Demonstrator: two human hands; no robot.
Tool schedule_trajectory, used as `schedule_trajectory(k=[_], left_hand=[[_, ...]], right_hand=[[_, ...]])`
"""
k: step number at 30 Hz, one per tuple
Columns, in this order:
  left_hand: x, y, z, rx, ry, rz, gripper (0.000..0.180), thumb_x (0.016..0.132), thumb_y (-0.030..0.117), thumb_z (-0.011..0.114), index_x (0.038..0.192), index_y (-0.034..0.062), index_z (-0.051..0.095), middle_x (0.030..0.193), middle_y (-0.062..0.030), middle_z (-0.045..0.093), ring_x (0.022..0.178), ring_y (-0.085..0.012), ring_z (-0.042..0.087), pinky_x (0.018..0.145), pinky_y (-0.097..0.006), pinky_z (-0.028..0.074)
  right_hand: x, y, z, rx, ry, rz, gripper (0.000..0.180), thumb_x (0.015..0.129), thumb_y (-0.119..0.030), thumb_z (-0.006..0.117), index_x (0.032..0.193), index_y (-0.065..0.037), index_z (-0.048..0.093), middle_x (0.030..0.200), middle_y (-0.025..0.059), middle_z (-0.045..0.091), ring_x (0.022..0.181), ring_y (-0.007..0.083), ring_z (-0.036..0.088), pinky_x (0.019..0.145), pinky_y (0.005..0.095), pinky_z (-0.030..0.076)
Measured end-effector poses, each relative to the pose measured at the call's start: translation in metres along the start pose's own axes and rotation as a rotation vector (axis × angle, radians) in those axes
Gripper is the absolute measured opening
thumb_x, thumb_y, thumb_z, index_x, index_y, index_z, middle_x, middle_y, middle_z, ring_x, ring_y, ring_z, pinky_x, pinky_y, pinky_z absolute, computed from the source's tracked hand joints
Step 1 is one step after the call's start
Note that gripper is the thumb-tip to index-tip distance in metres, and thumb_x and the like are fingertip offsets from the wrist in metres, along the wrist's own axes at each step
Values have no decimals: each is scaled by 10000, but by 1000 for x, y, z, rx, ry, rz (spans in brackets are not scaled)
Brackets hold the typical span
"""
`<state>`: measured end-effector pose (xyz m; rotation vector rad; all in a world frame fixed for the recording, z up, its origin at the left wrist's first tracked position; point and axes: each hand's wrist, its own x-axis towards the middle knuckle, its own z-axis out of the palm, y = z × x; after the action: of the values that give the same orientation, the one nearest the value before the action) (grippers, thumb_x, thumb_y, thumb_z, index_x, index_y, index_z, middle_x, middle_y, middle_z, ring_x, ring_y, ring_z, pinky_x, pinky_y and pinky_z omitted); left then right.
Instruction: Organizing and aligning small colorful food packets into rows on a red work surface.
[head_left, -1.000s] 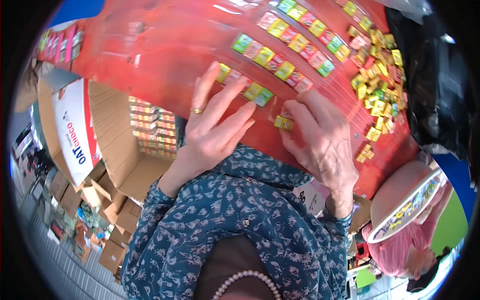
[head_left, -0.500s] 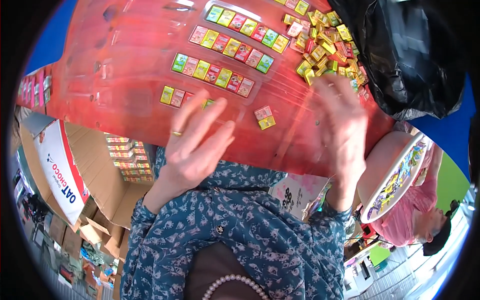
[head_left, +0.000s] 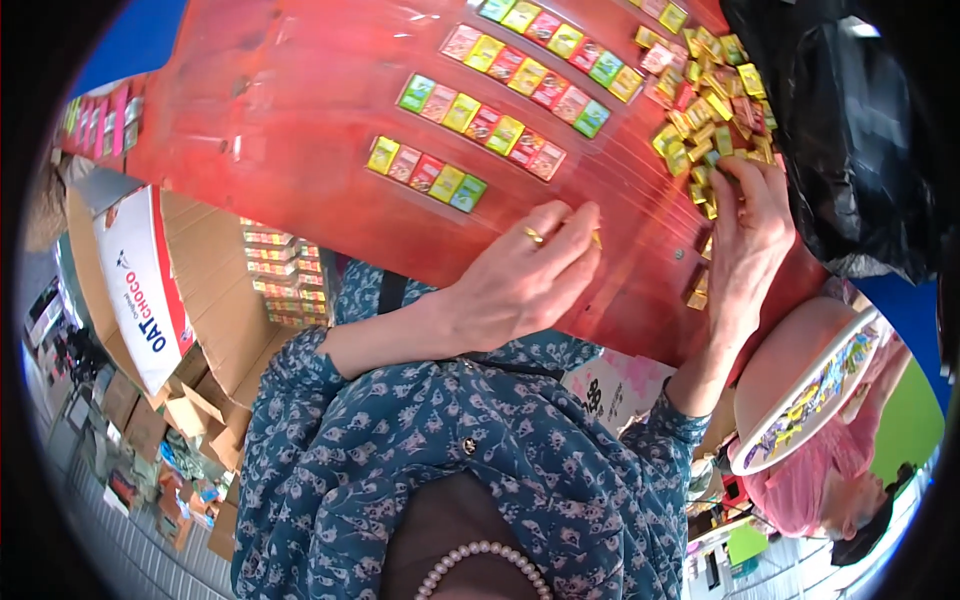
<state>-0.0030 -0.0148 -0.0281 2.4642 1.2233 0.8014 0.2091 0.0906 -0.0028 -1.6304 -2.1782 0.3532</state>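
My left hand (head_left: 530, 270), a ring on one finger, is closed over the near part of the red table (head_left: 320, 190). A sliver of a small yellow box (head_left: 597, 239) shows at its fingertips. My right hand (head_left: 752, 225) reaches to the near edge of a heap of small coloured boxes (head_left: 715, 95). Its thumb and fingers are bent together there, and what they grip is hidden. Left of the heap, slanting rows of little boxes (head_left: 482, 123) lie in clear plastic trays. The nearest row (head_left: 427, 174) is shorter than the others.
Several loose boxes (head_left: 698, 288) lie beside my right wrist. A black plastic bag (head_left: 850, 150) borders the heap on the right. An open cardboard carton (head_left: 215, 275) with packed boxes stands at the left. At the right are a white bowl of wrapped pieces (head_left: 752, 400) and a person in pink (head_left: 800, 485).
The table and its rows have shifted rightward in view. The nearest row shows more boxes, uncovered by my left hand, which has moved right and closed. My right hand has come to the heap.
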Motion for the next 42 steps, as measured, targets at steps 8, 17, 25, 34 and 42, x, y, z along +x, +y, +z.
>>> schedule_trajectory(k=[8, 17, 25, 34, 42], left_hand=[[0, 3, -3, -50, -21, -141, 456, 741, -68, 716, 1183, -90, 606, 1257, -222, 556, 1062, -339, 614, 878, -387, 538], [3, -4, -5, -113, -57, -113, 474, 730, -16, 622, 1188, -124, 568, 1254, -242, 507, 1078, -362, 551, 942, -384, 482], [2, -3, 2, -272, -8, -145, 417, 761, -47, 600, 1172, -114, 561, 1196, -213, 521, 987, -340, 577, 865, -383, 508], [3, -1, 4, -343, 82, -274, 394, 769, -117, 606, 1153, -44, 647, 1153, -166, 625, 1001, -334, 643, 807, -392, 559], [21, -7, -5, -249, 28, -173, 394, 766, -98, 606, 1155, -47, 641, 1202, -173, 613, 980, -342, 626, 805, -389, 550]], right_hand=[[-29, -20, -28, 551, -270, 132, 192, 751, 90, 708, 924, 16, 673, 937, 122, 661, 866, 230, 652, 764, 309, 513], [-71, -29, -2, 554, -477, -48, 297, 762, 58, 705, 1045, 11, 630, 1024, 147, 600, 880, 345, 639, 738, 387, 527], [-70, -37, 3, 536, -453, -10, 391, 740, 43, 723, 1109, 7, 596, 979, 146, 564, 883, 360, 623, 733, 400, 520], [-69, -41, 5, 428, -430, -90, 411, 727, -9, 756, 1105, -2, 595, 1032, 129, 544, 856, 343, 636, 698, 409, 547], [-68, -41, 2, 351, -421, -74, 405, 727, -29, 760, 1096, 0, 596, 1039, 131, 552, 852, 339, 639, 699, 407, 547]])
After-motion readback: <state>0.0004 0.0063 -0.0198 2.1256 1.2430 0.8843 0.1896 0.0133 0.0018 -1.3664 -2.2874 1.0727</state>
